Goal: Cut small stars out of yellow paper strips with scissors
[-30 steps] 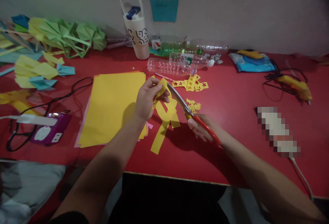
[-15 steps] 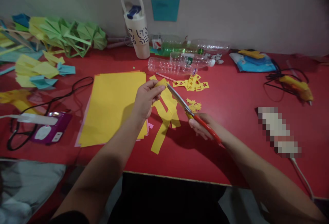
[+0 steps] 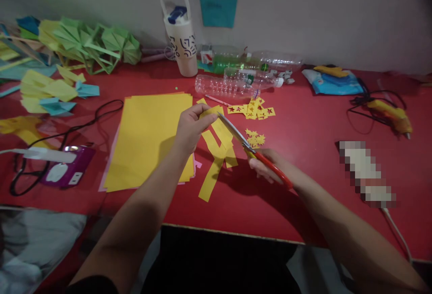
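Note:
Scissors [image 3: 234, 131] with long metal blades and a red handle are gripped in my right hand [image 3: 265, 164]. Their blades look nearly together, with the tips at the fingertips of my left hand [image 3: 189, 126]. Between its thumb and fingers, my left hand pinches a small piece of yellow paper [image 3: 209, 113], partly covered by the fingers. Below lie loose yellow paper strips [image 3: 209, 185], some crossing each other. Small yellow paper stars [image 3: 255, 138] sit in a pile beyond the right hand, and behind them are strips with star-shaped holes [image 3: 251, 109].
A stack of yellow sheets [image 3: 148, 134] lies left of the strips. Behind are clear plastic bottles [image 3: 229, 88] and a white tumbler [image 3: 182, 46]. Folded paper [image 3: 81, 42] and a purple power adapter [image 3: 72, 168] are left; a yellow glue gun [image 3: 389, 112] is right.
The scissor blades have drawn closer together, and their tips have shifted slightly left and down toward my left fingertips. The paper piece sits a little differently in my left hand.

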The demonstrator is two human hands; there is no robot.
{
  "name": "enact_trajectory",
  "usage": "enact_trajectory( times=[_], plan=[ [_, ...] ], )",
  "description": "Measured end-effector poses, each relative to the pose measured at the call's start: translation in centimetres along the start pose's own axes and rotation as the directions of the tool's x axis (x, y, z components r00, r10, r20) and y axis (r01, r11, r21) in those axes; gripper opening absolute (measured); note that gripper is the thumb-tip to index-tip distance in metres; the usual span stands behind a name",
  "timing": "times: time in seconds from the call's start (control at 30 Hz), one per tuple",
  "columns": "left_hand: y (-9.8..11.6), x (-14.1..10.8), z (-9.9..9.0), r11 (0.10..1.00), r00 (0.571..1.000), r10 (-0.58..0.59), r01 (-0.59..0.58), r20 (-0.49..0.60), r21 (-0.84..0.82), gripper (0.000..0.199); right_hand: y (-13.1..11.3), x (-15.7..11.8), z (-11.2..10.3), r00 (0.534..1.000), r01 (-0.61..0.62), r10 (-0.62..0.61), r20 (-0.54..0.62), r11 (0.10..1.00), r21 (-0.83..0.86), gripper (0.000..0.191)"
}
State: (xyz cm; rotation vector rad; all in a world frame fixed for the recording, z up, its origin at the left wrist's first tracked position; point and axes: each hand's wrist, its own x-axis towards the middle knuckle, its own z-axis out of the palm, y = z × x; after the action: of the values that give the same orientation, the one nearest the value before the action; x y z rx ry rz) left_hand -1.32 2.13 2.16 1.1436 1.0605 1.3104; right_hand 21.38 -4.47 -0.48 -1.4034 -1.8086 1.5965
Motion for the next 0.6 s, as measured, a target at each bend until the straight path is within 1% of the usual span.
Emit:
enact_trajectory(
  times=[0.17, 0.4, 0.6],
  plan=[
    [-0.10, 0.03, -0.03, 1.000, 0.999, -0.016, 0.017, 0.030, -0.014, 0.015, -0.13, -0.03, -0.07, 1.000, 0.002, -0.002, -0.001, 1.000, -0.011, 0.056],
    [0.25, -0.05, 0.04, 0.999, 0.998, -0.050, 0.050, 0.031, -0.004, 0.016, -0.40, -0.13, -0.10, 1.000, -0.002, 0.002, -0.011, 1.000, 0.001, 0.055],
    [0.32, 0.09, -0.09, 0.997, 0.996, -0.083, 0.083, 0.036, -0.009, 0.017, -0.73, -0.12, -0.22, 0.998, -0.055, 0.054, -0.011, 0.998, -0.034, 0.058]
  ],
)
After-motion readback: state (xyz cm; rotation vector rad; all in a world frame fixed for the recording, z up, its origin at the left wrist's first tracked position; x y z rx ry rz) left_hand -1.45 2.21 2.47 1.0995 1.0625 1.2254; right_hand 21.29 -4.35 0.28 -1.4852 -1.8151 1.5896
